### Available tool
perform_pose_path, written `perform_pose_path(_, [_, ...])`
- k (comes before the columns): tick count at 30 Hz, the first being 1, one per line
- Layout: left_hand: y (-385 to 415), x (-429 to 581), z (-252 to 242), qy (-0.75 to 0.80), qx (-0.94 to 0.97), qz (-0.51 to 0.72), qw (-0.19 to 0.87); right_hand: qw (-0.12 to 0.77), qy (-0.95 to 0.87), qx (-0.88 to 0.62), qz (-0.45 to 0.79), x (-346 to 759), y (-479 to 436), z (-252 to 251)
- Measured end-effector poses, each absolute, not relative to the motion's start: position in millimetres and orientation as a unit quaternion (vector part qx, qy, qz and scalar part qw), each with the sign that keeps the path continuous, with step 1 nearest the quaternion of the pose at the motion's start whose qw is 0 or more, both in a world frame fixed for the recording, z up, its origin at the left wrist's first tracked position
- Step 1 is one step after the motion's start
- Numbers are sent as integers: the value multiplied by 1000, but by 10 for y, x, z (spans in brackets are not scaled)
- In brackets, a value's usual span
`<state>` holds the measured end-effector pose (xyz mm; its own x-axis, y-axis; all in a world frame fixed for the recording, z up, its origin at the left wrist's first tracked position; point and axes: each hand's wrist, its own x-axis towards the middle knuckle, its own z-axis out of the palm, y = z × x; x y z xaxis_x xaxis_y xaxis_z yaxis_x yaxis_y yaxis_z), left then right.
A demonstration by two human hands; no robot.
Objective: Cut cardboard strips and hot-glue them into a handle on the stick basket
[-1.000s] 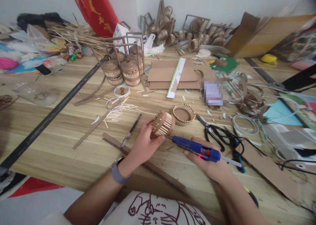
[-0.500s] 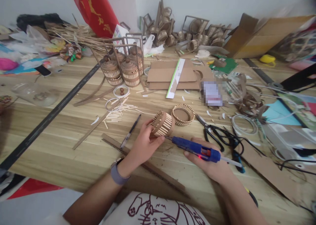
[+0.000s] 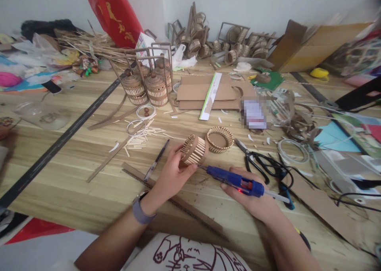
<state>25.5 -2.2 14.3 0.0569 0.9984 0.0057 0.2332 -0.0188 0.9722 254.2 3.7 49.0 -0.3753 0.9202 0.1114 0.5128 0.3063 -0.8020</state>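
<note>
My left hand (image 3: pixel 172 173) grips a small round basket of thin sticks and brown card (image 3: pixel 195 149), tilted on its side just above the wooden table (image 3: pixel 71 175). My right hand (image 3: pixel 253 197) is closed round a blue hot glue gun (image 3: pixel 236 179) with a red light; its nozzle tip touches the basket's lower edge. A second, shallower stick ring (image 3: pixel 220 139) lies flat just behind the basket.
Black scissors (image 3: pixel 256 160) and cables lie right of the glue gun. A pen (image 3: pixel 156 160), a brown strip ruler (image 3: pixel 175 199) and loose sticks (image 3: pixel 143 136) sit to the left. Finished stick baskets in a frame (image 3: pixel 149 86), flat cardboard (image 3: pixel 208 92) and more craft pieces crowd the back.
The view has shifted slightly; both hands, the basket and the glue gun keep nearly the same pose, with the nozzle still at the basket's edge.
</note>
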Motion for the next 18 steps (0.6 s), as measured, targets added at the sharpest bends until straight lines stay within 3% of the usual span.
perform_pose_path(18, [36,188,-6,554,553,443,436,314,-752,-472,337,2543,27,487])
